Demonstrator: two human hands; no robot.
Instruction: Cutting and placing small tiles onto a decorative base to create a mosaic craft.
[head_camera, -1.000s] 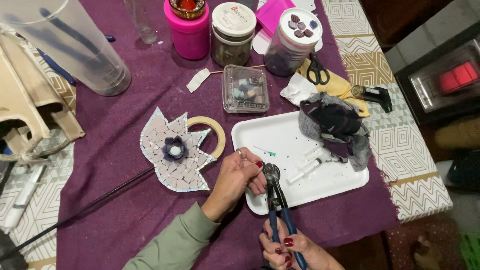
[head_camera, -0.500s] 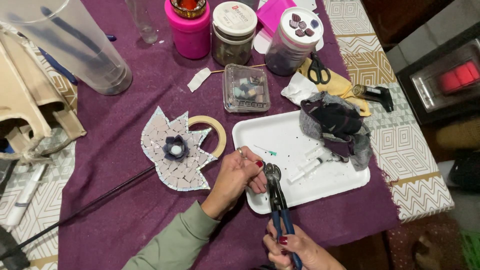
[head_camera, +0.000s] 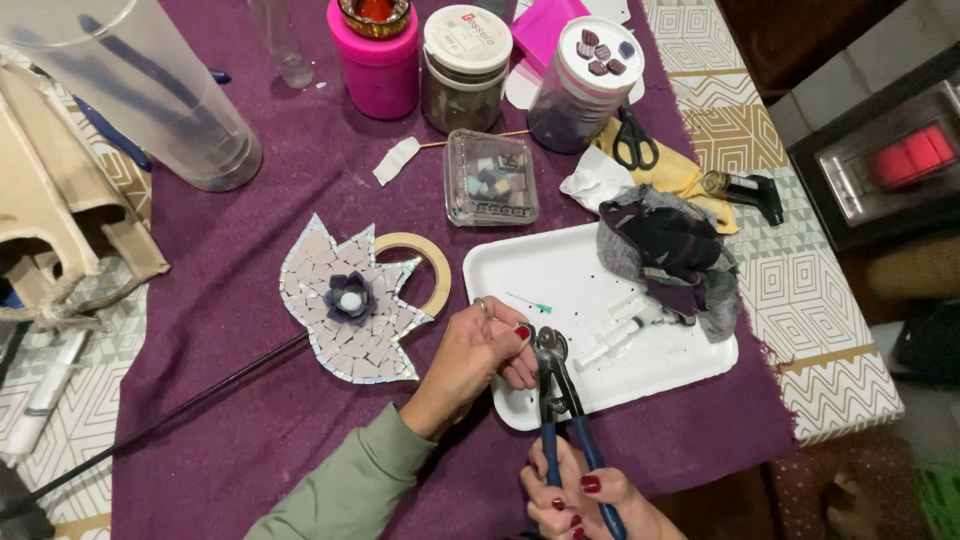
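Head view: nippers (head_camera: 556, 385) beside white tray (head_camera: 520, 265)

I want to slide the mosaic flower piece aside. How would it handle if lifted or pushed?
The mosaic flower looks flat and stiff, so it should slide, not roll. Its many small tiles suggest weight, and its pointed tips may chip.

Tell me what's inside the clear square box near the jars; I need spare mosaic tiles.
The clear square box holds small loose tile pieces in blue, grey and brownish tones. Whatever lies beneath that top layer is covered.
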